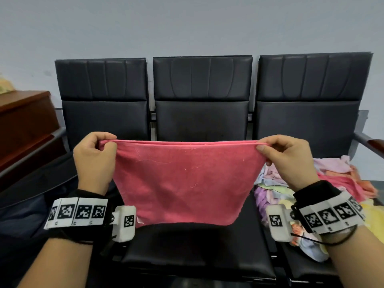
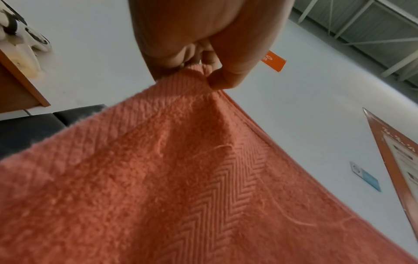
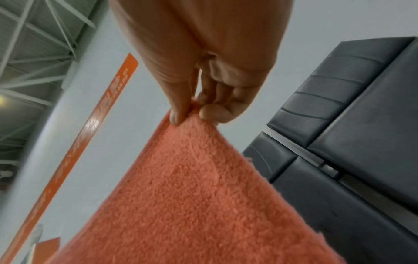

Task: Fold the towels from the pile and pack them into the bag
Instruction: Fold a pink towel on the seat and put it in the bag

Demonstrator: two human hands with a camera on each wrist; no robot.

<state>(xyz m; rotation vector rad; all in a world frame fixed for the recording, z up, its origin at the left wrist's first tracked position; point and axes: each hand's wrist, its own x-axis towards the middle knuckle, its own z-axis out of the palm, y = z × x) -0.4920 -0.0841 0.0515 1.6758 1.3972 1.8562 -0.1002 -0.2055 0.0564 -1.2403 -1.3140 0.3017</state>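
Head view: our left hand (image 1: 94, 156) and right hand (image 1: 288, 161) pinch the doubled coral terry towel's (image 1: 182, 181) top corners, mid-fold; next, we judge, halve it again.

Two bare forearms reach in from the bottom corners of the head view. Each wrist wears a black fabric band wrapped with a white strip of square black-and-white code markers: left wristband (image 1: 78, 213) at lower left, right wristband (image 1: 330, 213) at lower right. A small white box with one marker sticks out from each band's inner side. A thin black cord loops below the right band.
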